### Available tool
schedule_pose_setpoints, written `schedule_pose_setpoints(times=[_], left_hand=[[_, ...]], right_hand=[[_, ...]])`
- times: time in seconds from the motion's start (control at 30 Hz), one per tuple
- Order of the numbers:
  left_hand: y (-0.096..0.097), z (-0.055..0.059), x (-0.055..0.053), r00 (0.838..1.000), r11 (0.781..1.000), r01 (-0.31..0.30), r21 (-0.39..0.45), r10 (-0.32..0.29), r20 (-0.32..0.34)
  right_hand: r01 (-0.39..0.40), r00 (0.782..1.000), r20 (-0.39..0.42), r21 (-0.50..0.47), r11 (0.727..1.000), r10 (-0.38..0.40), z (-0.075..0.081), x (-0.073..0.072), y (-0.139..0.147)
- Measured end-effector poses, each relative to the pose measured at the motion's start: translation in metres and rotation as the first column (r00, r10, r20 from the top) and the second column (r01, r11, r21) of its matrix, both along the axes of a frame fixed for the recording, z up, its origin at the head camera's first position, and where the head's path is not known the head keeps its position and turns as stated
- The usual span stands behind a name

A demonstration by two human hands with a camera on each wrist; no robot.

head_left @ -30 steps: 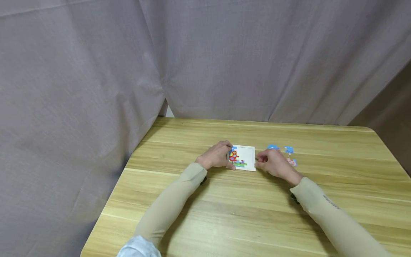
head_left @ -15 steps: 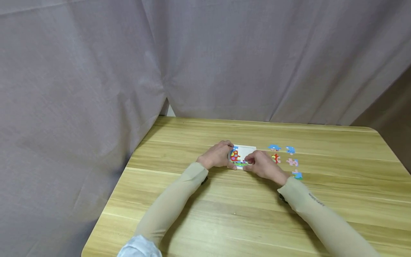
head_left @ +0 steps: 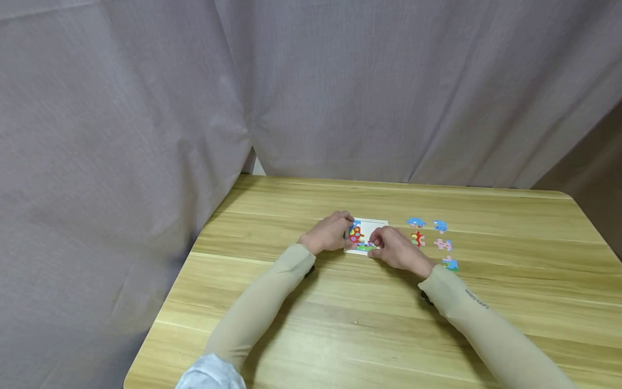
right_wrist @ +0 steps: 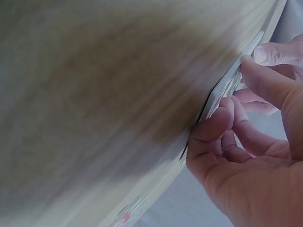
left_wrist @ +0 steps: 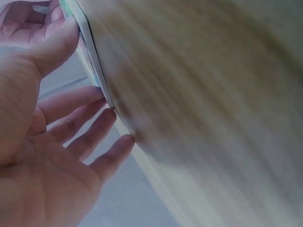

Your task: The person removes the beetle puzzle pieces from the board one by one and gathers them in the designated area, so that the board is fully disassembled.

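- One white tray (head_left: 372, 229) lies on the counter (head_left: 311, 329), joined puzzle pieces (head_left: 356, 234) filling its left side and near edge; their exact number cannot be told.
- Five loose pieces (head_left: 443, 245) lie right of the tray: two in one column, three in another.
- Two hands: the left hand (head_left: 326, 233) spreads its fingers along the tray's left edge; the right hand (head_left: 397, 249) curls over its near right part, whether pinching a piece I cannot tell.

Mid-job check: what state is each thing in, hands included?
Puzzle frame: flat on the table, partly filled.
Five loose pieces: lying separate, right of the frame.
Left hand: gripping the frame's left end.
Right hand: touching the frame's near right part; any held piece is hidden.
Curtain: hanging down.
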State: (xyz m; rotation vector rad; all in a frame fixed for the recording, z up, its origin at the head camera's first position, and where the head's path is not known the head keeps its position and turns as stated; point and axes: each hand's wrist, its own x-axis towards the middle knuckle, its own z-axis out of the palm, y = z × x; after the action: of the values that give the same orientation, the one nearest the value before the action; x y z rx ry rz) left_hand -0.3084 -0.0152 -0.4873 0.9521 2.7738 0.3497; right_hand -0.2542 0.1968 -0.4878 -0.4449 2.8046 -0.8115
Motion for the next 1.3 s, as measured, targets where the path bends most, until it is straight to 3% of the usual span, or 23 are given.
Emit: schedule_pose_setpoints(times=[0.5,0.7,1.3], left_hand=[[0.001,0.003,0.002,1.000,1.000,-0.008,-0.001,0.008,0.012],[0.000,0.003,0.002,0.999,1.000,-0.008,0.018,0.007,0.041],[-0.002,0.003,0.003,1.000,1.000,0.001,-0.009,0.000,0.023]], right_hand=[[0.026,0.999,-0.020,-0.139,0.990,-0.030,-0.001,0.002,0.005],[0.034,0.998,-0.038,-0.145,0.989,-0.040,-0.003,0.002,0.006],[0.028,0.993,-0.110,-0.158,0.987,-0.046,0.003,0.014,0.027]])
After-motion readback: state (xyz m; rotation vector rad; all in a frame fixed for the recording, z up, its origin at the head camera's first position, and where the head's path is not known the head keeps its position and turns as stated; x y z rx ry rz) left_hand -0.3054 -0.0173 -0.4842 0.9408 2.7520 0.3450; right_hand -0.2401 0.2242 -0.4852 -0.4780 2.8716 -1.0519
